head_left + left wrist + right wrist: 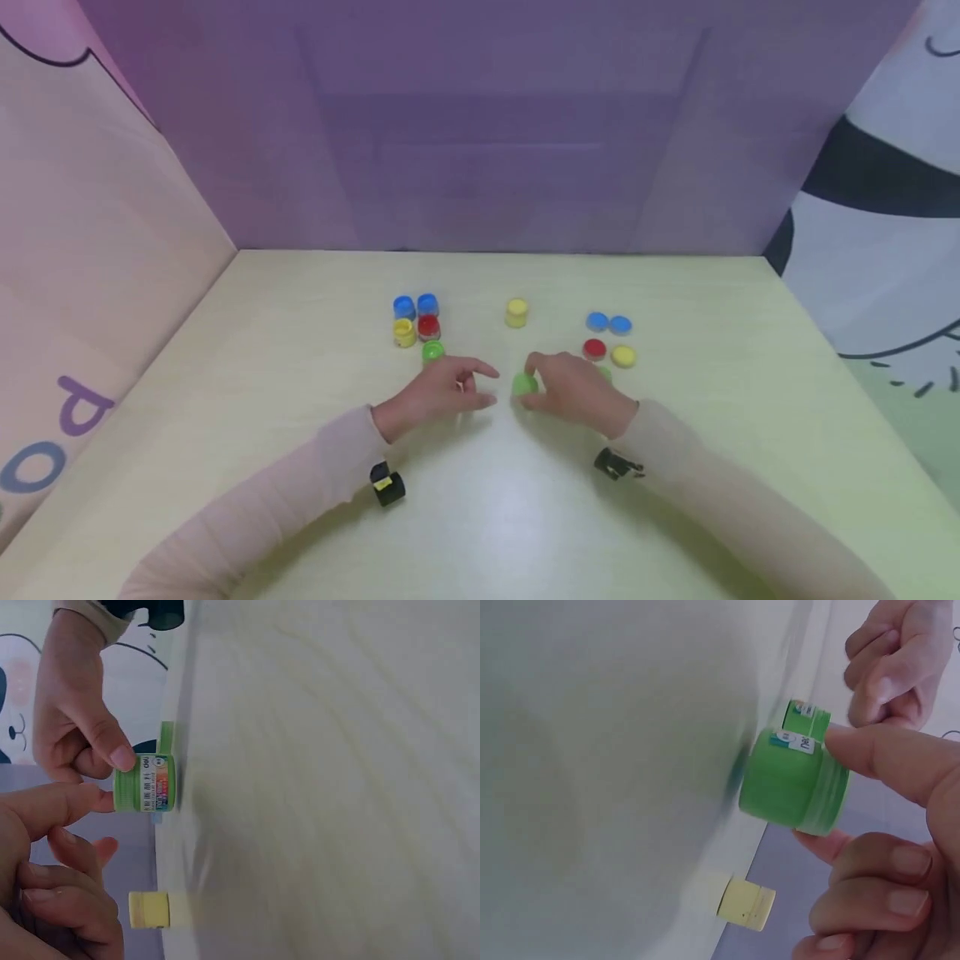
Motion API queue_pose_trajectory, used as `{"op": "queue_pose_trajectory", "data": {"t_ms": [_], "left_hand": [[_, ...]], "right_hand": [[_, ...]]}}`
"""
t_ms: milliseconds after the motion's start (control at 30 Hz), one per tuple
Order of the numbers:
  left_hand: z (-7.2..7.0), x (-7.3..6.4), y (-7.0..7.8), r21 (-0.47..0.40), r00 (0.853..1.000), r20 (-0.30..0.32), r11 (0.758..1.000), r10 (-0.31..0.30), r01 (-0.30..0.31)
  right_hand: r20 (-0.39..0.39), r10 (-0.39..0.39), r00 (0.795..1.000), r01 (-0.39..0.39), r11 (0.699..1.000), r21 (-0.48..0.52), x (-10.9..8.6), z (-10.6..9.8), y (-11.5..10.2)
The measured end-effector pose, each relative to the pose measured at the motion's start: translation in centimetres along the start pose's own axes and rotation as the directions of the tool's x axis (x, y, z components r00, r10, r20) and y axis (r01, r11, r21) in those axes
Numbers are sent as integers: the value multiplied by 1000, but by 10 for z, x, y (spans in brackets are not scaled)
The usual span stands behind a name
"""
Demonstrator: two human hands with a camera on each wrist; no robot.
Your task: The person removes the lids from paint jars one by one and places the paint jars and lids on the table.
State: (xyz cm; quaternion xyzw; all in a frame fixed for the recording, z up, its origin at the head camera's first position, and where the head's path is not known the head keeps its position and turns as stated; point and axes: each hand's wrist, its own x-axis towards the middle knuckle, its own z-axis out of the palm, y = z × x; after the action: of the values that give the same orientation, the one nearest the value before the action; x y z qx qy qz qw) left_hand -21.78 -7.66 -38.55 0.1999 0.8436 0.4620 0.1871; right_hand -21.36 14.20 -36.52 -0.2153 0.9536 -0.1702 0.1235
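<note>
A small green paint jar (525,385) with its lid on is pinched between the thumb and index finger of my right hand (577,392). Its printed label faces the left wrist camera, where the jar (145,784) shows close over the table. My left hand (442,387) is off to the left of it, thumb and index finger apart, with nothing between them. Just behind the left hand stands another green jar (432,352), partly hidden by it. A pale green lid (604,375) is mostly covered by my right hand.
At the back left are two blue jars (403,307), a yellow jar (404,333) and a red jar (428,327). A lidded yellow jar (517,312) stands at the back middle. Two blue lids (597,321), a red lid (594,349) and a yellow lid (623,357) lie right.
</note>
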Motion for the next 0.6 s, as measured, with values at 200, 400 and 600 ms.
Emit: {"op": "queue_pose_trajectory", "data": {"t_ms": [200, 400, 600], "left_hand": [[12, 9, 1, 33, 1000, 28, 999, 6, -7], [19, 16, 1, 44, 997, 62, 998, -37, 34], [25, 24, 0, -21, 981, 115, 987, -155, 159]], "right_hand": [[-5, -39, 999, 39, 999, 20, -6, 3, -2], [-28, -86, 996, 86, 996, 13, -5, 5, 1], [-51, -153, 987, 152, 988, -12, -6, 4, 2]]}}
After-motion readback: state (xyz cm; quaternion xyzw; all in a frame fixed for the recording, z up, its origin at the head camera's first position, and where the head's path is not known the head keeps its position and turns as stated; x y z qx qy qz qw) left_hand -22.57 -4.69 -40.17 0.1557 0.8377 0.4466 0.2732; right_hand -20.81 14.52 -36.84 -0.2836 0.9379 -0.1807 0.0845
